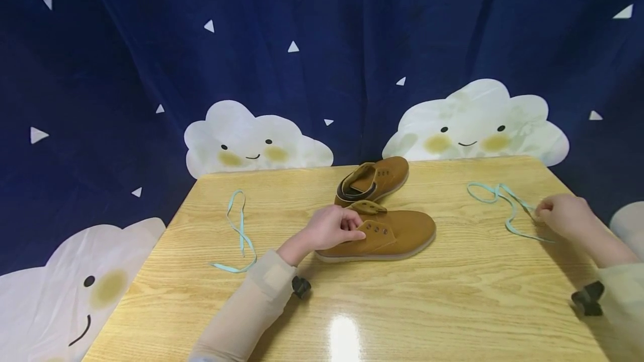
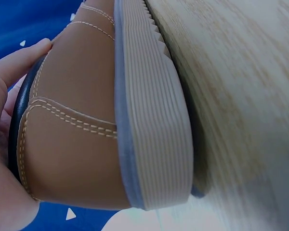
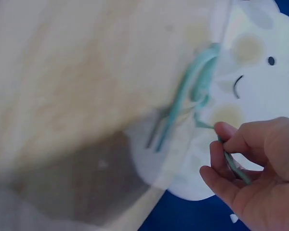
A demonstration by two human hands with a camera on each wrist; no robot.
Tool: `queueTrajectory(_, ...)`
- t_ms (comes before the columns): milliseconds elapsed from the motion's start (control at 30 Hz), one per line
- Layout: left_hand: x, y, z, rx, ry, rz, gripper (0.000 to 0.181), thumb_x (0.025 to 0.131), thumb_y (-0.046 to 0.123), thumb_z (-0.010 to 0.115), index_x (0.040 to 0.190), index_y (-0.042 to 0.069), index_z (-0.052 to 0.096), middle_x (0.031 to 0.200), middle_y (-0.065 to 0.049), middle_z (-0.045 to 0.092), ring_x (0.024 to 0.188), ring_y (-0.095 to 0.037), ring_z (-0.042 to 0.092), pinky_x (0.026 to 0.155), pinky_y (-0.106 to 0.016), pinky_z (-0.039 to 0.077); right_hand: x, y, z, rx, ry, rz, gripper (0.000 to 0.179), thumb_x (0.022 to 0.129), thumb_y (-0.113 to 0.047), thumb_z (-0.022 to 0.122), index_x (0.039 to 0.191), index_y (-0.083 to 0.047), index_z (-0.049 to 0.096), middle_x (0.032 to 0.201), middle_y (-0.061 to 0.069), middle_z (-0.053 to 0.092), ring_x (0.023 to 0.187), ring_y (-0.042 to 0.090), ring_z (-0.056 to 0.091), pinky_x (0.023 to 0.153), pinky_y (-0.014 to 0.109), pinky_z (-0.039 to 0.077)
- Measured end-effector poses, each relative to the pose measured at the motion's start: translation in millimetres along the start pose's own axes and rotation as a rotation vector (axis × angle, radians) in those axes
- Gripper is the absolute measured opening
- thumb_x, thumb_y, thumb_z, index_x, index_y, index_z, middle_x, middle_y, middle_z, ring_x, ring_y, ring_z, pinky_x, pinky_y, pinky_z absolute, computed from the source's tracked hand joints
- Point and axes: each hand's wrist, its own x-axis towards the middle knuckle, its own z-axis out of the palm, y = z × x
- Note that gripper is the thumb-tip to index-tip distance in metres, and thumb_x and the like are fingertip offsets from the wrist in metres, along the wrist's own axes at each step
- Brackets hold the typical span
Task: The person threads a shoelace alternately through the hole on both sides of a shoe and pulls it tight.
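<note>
In the head view a brown leather shoe [image 1: 410, 232] lies on the table, toe to the right, with bare eyelets. My left hand [image 1: 329, 228] grips it at the opening, thumb along the eyelet flap. The left wrist view shows the thumb on the shoe's upper edge [image 2: 72, 159] and the other fingers mostly hidden behind the collar. Far to the right, my right hand [image 1: 566, 218] pinches a mint-green shoelace [image 1: 525, 204] between thumb and fingertips. In the right wrist view one end of that lace runs across the fingers; the rest trails over the tabletop.
A second brown shoe [image 1: 394, 176] stands just behind the first, also without a lace. Another mint-green shoelace [image 1: 241, 228] lies loosely looped on the left of the wooden table [image 1: 427, 306]. A dark blue curtain [image 1: 352, 43] with clouds hangs behind.
</note>
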Motion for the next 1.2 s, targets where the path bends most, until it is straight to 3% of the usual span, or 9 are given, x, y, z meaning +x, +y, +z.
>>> queueTrajectory(133, 0.2, 0.1, -0.5, 0.006, 0.000, 0.002, 0.008, 0.087, 0.027, 0.075, 0.087, 0.020, 0.071, 0.071, 0.017, 0.060, 0.059, 0.000, 0.054, 0.063, -0.022, 0.044, 8.2, -16.1, -10.7, 0.061, -0.061, 0.037, 0.021, 0.082, 0.007, 0.048, 0.087, 0.014, 0.067, 0.080, 0.023, 0.067, 0.073, 0.042, 0.060, 0.065, 0.049, 0.046)
queueTrajectory(267, 0.5, -1.1, 0.2, 0.009, 0.002, 0.008, 0.008, 0.087, 0.027, 0.075, 0.086, 0.020, 0.071, 0.070, 0.017, 0.060, 0.059, 0.001, 0.054, 0.062, -0.022, 0.044, 12.9, -34.2, -12.9, 0.075, -0.037, -0.026, 0.017, 0.086, 0.010, 0.052, 0.094, 0.016, 0.066, 0.081, 0.024, 0.067, 0.085, 0.051, 0.060, 0.070, 0.058, 0.046)
queueTrajectory(367, 0.8, -1.7, 1.0, 0.010, 0.005, 0.014, 0.008, 0.088, 0.027, 0.075, 0.086, 0.021, 0.071, 0.070, 0.017, 0.060, 0.059, 0.001, 0.054, 0.062, -0.022, 0.043, 14.0, -46.9, -12.9, 0.065, 0.058, -0.077, 0.009, 0.086, 0.008, 0.063, 0.092, 0.014, 0.067, 0.077, 0.020, 0.068, 0.076, 0.045, 0.063, 0.068, 0.056, 0.048)
queueTrajectory(500, 0.5, -1.3, 1.2, 0.010, 0.006, 0.018, 0.007, 0.088, 0.027, 0.075, 0.087, 0.021, 0.071, 0.070, 0.017, 0.060, 0.059, 0.001, 0.054, 0.061, -0.022, 0.043, 13.7, -60.6, -16.7, 0.086, 0.132, -0.076, 0.008, 0.086, 0.003, 0.068, 0.089, 0.010, 0.066, 0.069, 0.011, 0.067, 0.063, 0.030, 0.062, 0.060, 0.046, 0.046)
queueTrajectory(633, 0.1, -0.8, 0.8, 0.006, 0.006, 0.014, 0.007, 0.088, 0.027, 0.075, 0.087, 0.021, 0.071, 0.070, 0.017, 0.060, 0.059, 0.001, 0.054, 0.061, -0.023, 0.043, 13.1, -71.5, -21.5, 0.080, 0.183, -0.041, 0.008, 0.087, -0.005, 0.068, 0.085, 0.002, 0.064, 0.064, 0.000, 0.060, 0.055, 0.018, 0.052, 0.054, 0.037, 0.038)
queueTrajectory(767, -0.2, -0.7, 0.4, 0.007, 0.007, 0.010, 0.007, 0.088, 0.027, 0.075, 0.088, 0.020, 0.071, 0.071, 0.017, 0.060, 0.059, 0.000, 0.054, 0.062, -0.022, 0.043, 12.7, -80.1, -23.4, 0.086, 0.211, -0.042, 0.008, 0.089, -0.007, 0.060, 0.090, 0.000, 0.064, 0.065, 0.000, 0.056, 0.055, 0.016, 0.046, 0.053, 0.035, 0.035)
queueTrajectory(967, -0.3, -0.1, -0.2, 0.009, 0.006, 0.014, 0.008, 0.087, 0.026, 0.075, 0.088, 0.019, 0.071, 0.071, 0.016, 0.060, 0.059, 0.001, 0.053, 0.062, -0.022, 0.044, 11.0, -88.4, -24.9, 0.288, 0.063, -0.007, 0.024, 0.097, -0.019, 0.061, 0.099, 0.004, 0.069, 0.075, 0.006, 0.068, 0.063, 0.006, 0.058, 0.057, 0.024, 0.045)
queueTrajectory(1100, -0.4, -0.5, 0.5, 0.009, 0.007, 0.013, 0.008, 0.087, 0.026, 0.075, 0.088, 0.019, 0.072, 0.072, 0.017, 0.061, 0.059, 0.001, 0.054, 0.062, -0.022, 0.044, 9.1, -94.4, -24.7, 0.387, -0.050, 0.027, 0.039, 0.092, -0.026, 0.069, 0.114, 0.007, 0.067, 0.094, 0.016, 0.070, 0.073, -0.007, 0.057, 0.062, 0.018, 0.047)
queueTrajectory(1200, -0.1, -0.5, 0.4, 0.007, 0.009, 0.013, 0.008, 0.087, 0.026, 0.075, 0.088, 0.019, 0.072, 0.072, 0.016, 0.061, 0.059, 0.001, 0.054, 0.062, -0.022, 0.044, 8.0, -100.7, -22.7, 0.442, -0.129, -0.019, 0.051, 0.089, -0.018, 0.074, 0.126, 0.012, 0.058, 0.108, 0.024, 0.066, 0.083, -0.012, 0.053, 0.067, 0.018, 0.051)
